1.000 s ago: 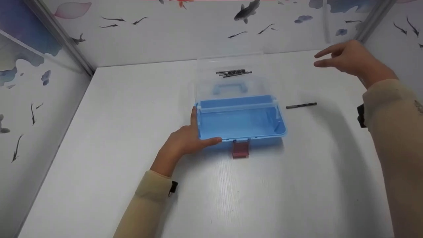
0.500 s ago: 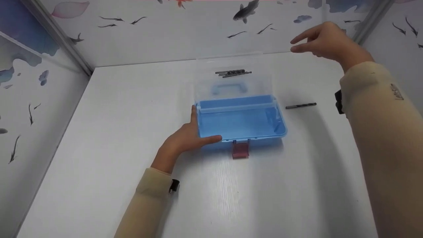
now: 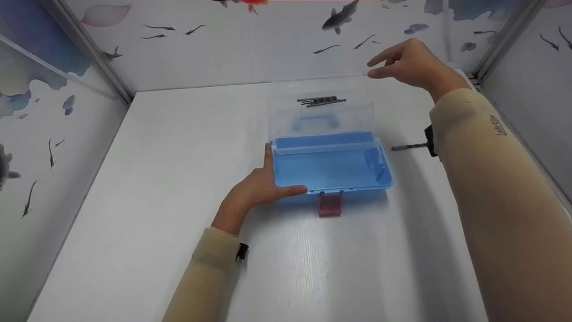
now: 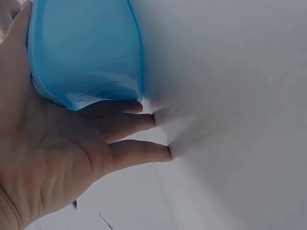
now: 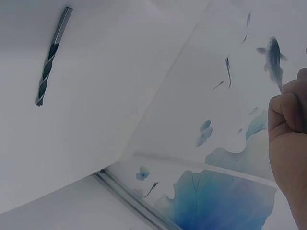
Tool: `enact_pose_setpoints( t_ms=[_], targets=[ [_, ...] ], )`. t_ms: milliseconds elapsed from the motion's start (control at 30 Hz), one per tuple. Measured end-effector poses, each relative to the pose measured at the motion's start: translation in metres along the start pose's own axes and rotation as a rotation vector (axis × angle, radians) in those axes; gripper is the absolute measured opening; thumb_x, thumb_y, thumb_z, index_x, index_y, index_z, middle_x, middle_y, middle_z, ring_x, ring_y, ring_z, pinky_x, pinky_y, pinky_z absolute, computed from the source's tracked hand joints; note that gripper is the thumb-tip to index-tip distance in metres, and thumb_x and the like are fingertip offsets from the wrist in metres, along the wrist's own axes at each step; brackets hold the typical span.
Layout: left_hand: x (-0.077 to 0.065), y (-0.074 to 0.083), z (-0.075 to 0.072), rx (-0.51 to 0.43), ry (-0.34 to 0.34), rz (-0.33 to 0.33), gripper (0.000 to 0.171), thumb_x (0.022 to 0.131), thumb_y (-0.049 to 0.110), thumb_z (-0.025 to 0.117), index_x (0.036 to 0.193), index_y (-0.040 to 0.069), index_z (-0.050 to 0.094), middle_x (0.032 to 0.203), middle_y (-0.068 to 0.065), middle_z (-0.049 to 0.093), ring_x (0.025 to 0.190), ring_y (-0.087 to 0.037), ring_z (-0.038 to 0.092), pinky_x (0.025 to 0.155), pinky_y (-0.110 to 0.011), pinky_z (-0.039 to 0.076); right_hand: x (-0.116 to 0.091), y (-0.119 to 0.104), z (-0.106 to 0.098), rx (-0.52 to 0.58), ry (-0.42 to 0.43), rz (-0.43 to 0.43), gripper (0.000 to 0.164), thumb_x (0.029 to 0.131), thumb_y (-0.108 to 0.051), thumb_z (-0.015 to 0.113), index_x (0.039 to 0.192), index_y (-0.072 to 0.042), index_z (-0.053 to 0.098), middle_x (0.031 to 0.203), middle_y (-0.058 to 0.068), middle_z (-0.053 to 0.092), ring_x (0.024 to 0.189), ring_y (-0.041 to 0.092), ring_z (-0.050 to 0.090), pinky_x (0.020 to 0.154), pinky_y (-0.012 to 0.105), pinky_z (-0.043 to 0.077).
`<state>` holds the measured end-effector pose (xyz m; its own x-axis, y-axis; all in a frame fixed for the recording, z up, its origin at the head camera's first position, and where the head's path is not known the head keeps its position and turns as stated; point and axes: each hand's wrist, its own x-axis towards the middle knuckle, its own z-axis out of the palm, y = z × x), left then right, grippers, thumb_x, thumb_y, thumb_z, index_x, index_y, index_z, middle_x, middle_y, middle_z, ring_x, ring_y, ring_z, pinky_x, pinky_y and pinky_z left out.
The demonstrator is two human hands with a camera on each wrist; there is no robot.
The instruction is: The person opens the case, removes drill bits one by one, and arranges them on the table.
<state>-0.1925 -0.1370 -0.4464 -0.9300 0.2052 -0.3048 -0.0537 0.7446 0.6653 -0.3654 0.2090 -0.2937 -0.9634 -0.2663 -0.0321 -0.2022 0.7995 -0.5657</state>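
A blue plastic box (image 3: 326, 167) lies open, its clear lid (image 3: 277, 107) raised at the back. My left hand (image 3: 254, 188) braces the box's left end, thumb along the front rim. In the left wrist view the fingers (image 4: 134, 153) are straight, tips at the tabletop. My right hand (image 3: 409, 65) hovers by the lid's far right corner, thumb and forefinger apart, with nothing visible between them. Several drill bits (image 3: 321, 101) show in the lid's area. A single drill bit (image 3: 406, 146) lies right of the box, one end hidden behind the right wrist.
A red latch (image 3: 330, 205) hangs from the box's front. The lid carries a blue handle (image 3: 316, 120). Printed panels (image 3: 214, 49) enclose the white table (image 3: 156, 192) at the back and sides.
My right hand has moved left from the far right toward the lid's corner, rising and then dipping. My left hand stays on the box. The view has shifted slightly.
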Motion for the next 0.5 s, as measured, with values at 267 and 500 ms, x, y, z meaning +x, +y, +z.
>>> enact_pose_setpoints(
  t_ms=[267, 500],
  targets=[
    [0.001, 0.002, -0.002, 0.008, -0.004, 0.007, 0.151, 0.075, 0.078, 0.079, 0.167, 0.022, -0.028, 0.165, -0.02, 0.044, 0.138, -0.035, 0.057, 0.116, -0.055, 0.048, 0.005, -0.005, 0.021, -0.007, -0.029, -0.024, 0.052, 0.102, -0.05, 0.069, 0.144, -0.02, 0.069, 0.114, 0.006, 0.06, 0.106, 0.023, 0.054, 0.088, 0.04, 0.045],
    [-0.002, 0.003, -0.002, 0.003, -0.004, -0.011, 0.151, 0.075, 0.077, 0.08, 0.167, 0.021, -0.027, 0.165, -0.021, 0.044, 0.141, -0.035, 0.056, 0.117, -0.055, 0.048, 0.01, -0.009, 0.041, 0.019, -0.055, -0.038, 0.046, 0.103, -0.045, 0.07, 0.141, -0.019, 0.071, 0.123, 0.007, 0.061, 0.112, 0.024, 0.056, 0.091, 0.039, 0.046]
  ],
)
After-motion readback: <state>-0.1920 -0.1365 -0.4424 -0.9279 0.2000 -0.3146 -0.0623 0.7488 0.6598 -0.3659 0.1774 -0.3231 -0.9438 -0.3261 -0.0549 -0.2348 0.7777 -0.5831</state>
